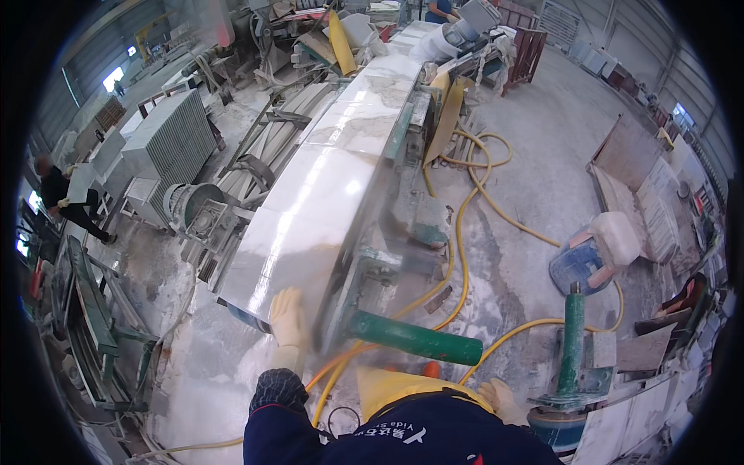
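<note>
A row of polished white stone slabs (298,221) with grey veins lies end to end along a belt machine running away from me. On the near end of the closest slab rests my left hand (287,316), in a cream rubber glove, its fingers stretched out flat. My right hand (501,399), gloved alike, hangs low beside my yellow apron (415,387). Its fingers look loosely bent and I see nothing in them. Close to the left hand, a green roller (418,338) sticks out from the machine's right side.
Yellow hoses (463,256) loop over the floor at right. A blue drum (580,265) and a green post (572,341) stand there. A motor (198,211) juts out at left, near stacked slabs (172,143). A person (66,194) carries a panel at far left; another (440,11) stands at the far end.
</note>
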Motion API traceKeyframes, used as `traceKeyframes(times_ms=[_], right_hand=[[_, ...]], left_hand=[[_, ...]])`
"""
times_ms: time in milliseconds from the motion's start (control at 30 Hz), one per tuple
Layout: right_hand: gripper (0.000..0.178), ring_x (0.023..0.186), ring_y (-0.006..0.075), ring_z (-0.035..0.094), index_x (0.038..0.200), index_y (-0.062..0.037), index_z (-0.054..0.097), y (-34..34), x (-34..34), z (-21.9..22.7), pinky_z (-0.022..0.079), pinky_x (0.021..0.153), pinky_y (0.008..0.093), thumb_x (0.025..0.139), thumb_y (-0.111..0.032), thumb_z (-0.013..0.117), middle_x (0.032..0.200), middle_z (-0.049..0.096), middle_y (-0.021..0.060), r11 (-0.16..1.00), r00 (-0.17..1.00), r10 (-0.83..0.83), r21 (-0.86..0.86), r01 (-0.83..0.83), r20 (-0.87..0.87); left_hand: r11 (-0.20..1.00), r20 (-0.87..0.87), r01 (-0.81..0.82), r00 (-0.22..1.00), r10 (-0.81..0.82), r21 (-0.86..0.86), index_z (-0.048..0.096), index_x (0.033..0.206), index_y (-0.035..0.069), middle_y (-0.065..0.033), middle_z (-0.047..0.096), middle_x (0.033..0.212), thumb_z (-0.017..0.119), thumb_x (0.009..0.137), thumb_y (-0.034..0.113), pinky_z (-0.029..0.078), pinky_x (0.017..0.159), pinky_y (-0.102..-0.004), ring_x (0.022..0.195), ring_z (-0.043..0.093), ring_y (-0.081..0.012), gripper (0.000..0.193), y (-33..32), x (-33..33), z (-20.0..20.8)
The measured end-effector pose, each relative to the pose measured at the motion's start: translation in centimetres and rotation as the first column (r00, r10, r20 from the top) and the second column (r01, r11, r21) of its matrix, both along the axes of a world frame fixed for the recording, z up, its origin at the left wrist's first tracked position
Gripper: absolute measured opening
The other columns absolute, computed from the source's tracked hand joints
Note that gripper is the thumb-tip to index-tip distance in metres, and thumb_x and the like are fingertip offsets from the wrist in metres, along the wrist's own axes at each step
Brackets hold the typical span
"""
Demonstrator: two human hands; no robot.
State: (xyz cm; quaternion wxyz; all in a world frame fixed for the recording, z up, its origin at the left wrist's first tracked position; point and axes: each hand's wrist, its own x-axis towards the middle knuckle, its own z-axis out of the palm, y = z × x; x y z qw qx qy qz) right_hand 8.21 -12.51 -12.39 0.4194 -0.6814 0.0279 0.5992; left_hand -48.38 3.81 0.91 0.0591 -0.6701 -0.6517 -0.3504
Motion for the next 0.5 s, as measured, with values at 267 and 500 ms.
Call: traceKeyframes(times_ms=[267, 500], right_hand=[[0.042, 0.095, 0.0387, 0.069, 0.140, -0.0055, 0.046, 0.4, -0.5, 0.1, 0.059, 0.074, 0.0464, 0.101, -0.019, 0.057, 0.121, 0.064, 0.0248, 1.000, 1.000, 0.003, -0.013, -0.003, 0.010], [0.042, 0.092, 0.0372, 0.069, 0.139, -0.0077, 0.046, 0.4, -0.4, -0.5, 0.059, 0.072, 0.0459, 0.101, -0.019, 0.057, 0.120, 0.064, 0.0238, 1.000, 1.000, 0.007, -0.013, -0.007, -0.023]], left_hand=[[0.999, -0.014, -0.039, 0.999, 0.039, 0.029, 0.064, 0.113, 0.002, -0.0192, 0.065, 0.120, 0.053, 0.083, 0.004, 0.044, 0.099, -0.0498, 0.113, 0.057, -0.0444, 0.033, -0.4, -0.3, -0.8], [0.999, 0.009, -0.039, 0.999, 0.039, 0.013, 0.064, 0.114, 0.002, -0.0194, 0.065, 0.122, 0.053, 0.083, 0.004, 0.042, 0.104, -0.0513, 0.117, 0.057, -0.0441, 0.033, -0.8, -0.5, -1.2]])
